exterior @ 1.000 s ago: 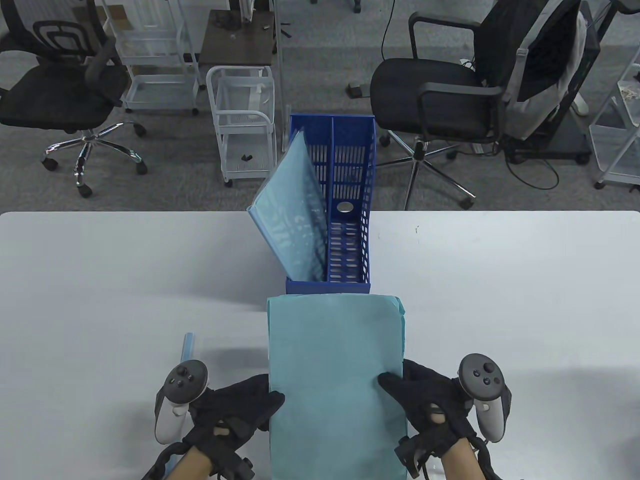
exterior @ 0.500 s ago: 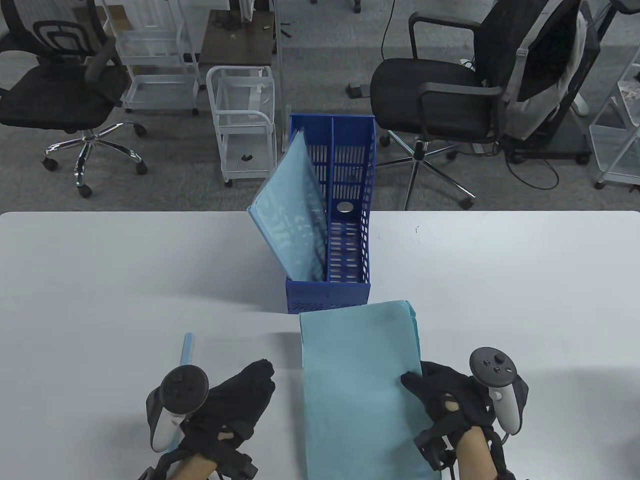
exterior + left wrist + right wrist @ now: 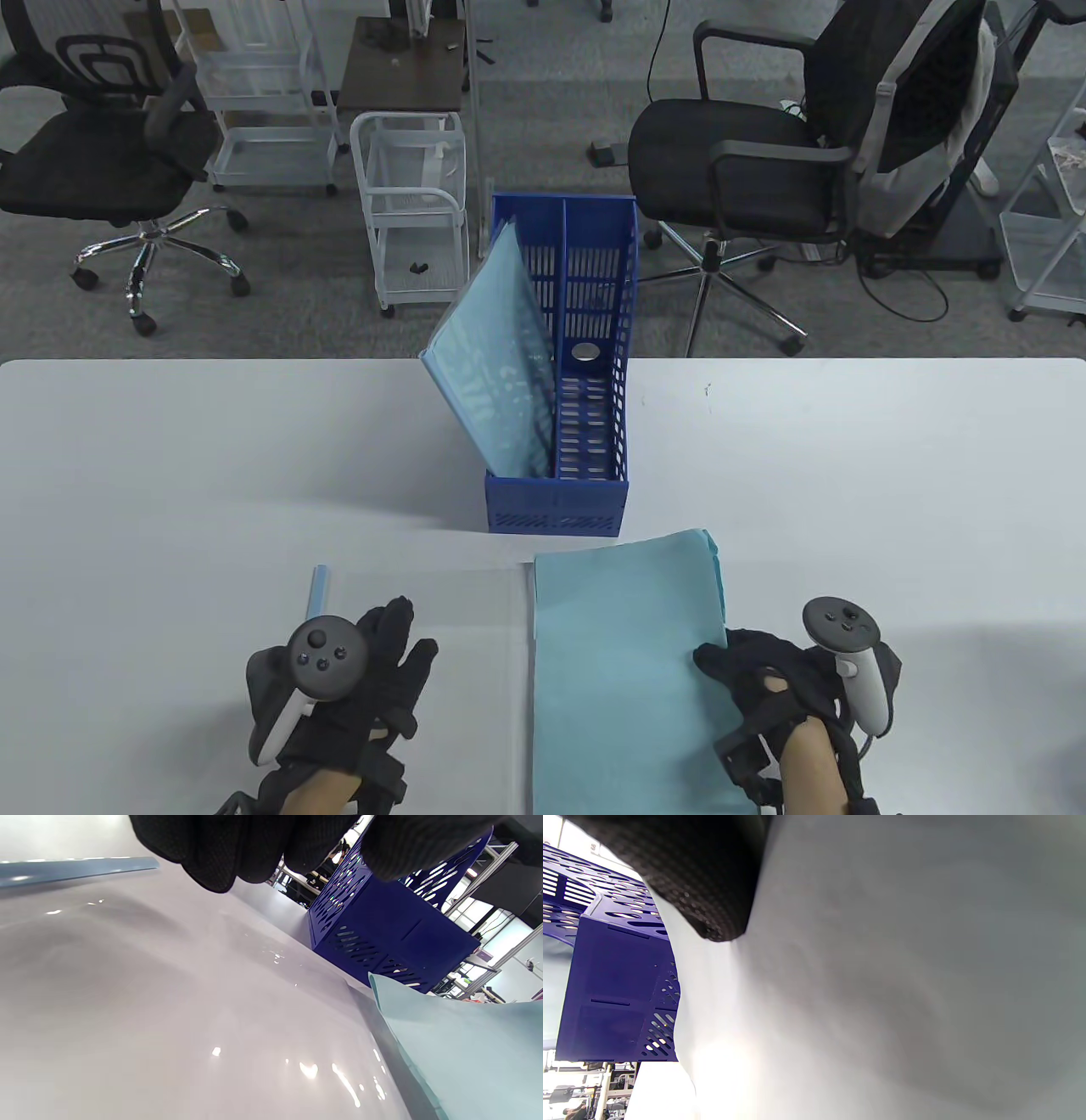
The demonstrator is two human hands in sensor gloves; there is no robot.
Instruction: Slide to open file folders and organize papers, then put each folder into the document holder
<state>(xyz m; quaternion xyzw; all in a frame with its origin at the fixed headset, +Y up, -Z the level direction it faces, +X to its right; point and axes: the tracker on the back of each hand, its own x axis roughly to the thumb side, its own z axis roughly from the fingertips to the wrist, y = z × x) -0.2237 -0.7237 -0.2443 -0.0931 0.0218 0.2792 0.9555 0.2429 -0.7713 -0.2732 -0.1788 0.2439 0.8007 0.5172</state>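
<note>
One folder [image 3: 496, 373] is already placed in the left compartment of the blue document holder [image 3: 594, 501], leaning to the left; the right compartment is seen empty. A stack of teal papers [image 3: 624, 671] is held at its right edge by the right hand [image 3: 764, 683], thumb on top. The left hand [image 3: 373, 679] is laid flat on a clear cover [image 3: 475, 594], fingers spread. The slide bar [image 3: 319, 588] lies on the table [image 3: 170, 475] beside it. The second folder is judged not yet reassembled.

Beyond both hands stands the blue perforated plastic document holder [image 3: 585, 501]; a teal paper stack [image 3: 624, 671] lies between them.
</note>
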